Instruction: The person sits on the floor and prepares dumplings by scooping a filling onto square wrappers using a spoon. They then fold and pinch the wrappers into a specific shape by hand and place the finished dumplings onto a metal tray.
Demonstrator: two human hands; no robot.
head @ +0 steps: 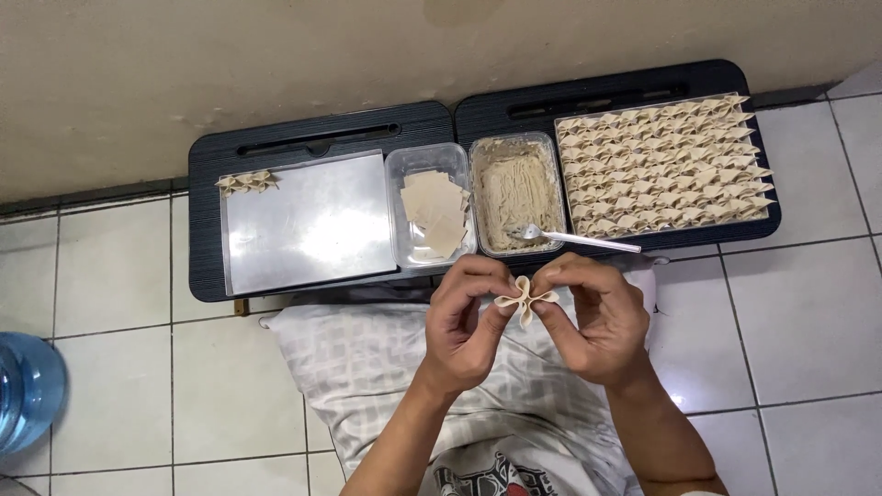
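A folded dumpling wrapper, pale beige and pinched into lobes, sits between both my hands over my lap. My left hand pinches its left side with thumb and forefinger. My right hand pinches its right side. Just beyond them stand a clear tub of flat square wrappers and a clear tub of beige filling with a metal fork resting on its near rim.
Two black low tables stand side by side against the wall. A metal tray holds a few folded dumplings at its far left corner. A tray at right is full of several rows of folded dumplings. A blue water bottle stands at far left on the tiled floor.
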